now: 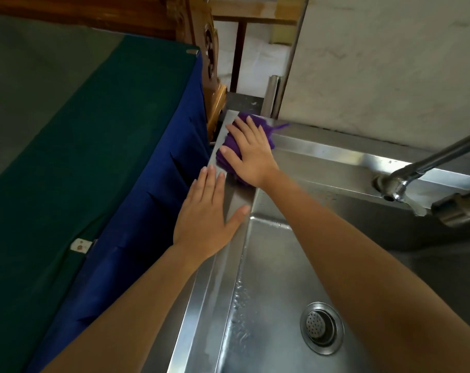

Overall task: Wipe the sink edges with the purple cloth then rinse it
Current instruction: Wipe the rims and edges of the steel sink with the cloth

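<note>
The right hand (251, 153), fingers spread, presses the cloth (228, 145) on the rim's (204, 297) far corner, flat left hand (207, 214) just nearer

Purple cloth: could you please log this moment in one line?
phase: wiping; right hand: presses purple cloth, sink rim corner; left hand: flat on rim

Dim, even indoor light; detail softened by compression throughout. The brightest zone lies at 12 to 1 o'clock, on the pale wall (390, 63). Pale glare streaks run along the steel sink rim (336, 153) toward 3 o'clock and down the wet basin wall (242, 292) near 6 o'clock. The faucet (398, 181) at 3 o'clock is blurred. Wide-angle distortion bows straight edges at the margins; the green cover (53, 157) at 9 o'clock sinks into murky shade.
</note>
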### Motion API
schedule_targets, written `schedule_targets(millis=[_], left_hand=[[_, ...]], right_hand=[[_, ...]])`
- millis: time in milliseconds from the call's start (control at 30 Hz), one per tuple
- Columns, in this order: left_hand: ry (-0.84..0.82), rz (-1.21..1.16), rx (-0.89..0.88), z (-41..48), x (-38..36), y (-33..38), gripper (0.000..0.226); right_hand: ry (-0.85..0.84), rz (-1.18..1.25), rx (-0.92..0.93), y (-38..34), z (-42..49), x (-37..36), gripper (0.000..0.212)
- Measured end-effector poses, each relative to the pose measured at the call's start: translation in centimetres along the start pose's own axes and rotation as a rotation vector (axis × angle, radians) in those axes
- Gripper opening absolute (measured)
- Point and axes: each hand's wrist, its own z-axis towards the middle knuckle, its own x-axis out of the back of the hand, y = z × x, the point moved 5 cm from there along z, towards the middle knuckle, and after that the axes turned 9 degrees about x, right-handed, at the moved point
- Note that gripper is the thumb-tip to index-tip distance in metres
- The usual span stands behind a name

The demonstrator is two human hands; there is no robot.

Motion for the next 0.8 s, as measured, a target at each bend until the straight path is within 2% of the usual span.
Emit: schedule_targets(millis=[100, 267, 433, 667, 800], left_hand=[[-0.053, -0.061, -0.022, -0.4, 0.4, -0.2, 0.083], [-0.066, -0.012, 0.027, -4.2, 0.9, -0.9, 0.088], [-0.104, -0.044, 0.088, -9.9, 1.3, -1.9, 0.095], [-0.108, -0.041, 0.121, -15.9, 1.9, -3.5, 0.086], [-0.125, -0.025, 0.117, -18.9, 1.5, -3.7, 0.082]], right_hand=[[0.001, 0.044, -0.046, -1.4, -2.5, -0.8, 0.060], [-0.087, -0.030, -0.139, -2.1, -3.7, -1.1, 0.064], [-0.075, 0.011, -0.111, -3.6, -6.0, -1.1, 0.063], [-0.109, -0.053, -0.073, -6.9, -10.2, -1.3, 0.066], [-0.088, -0.125, -0.146, -9.2, -12.0, -1.6, 0.066]])
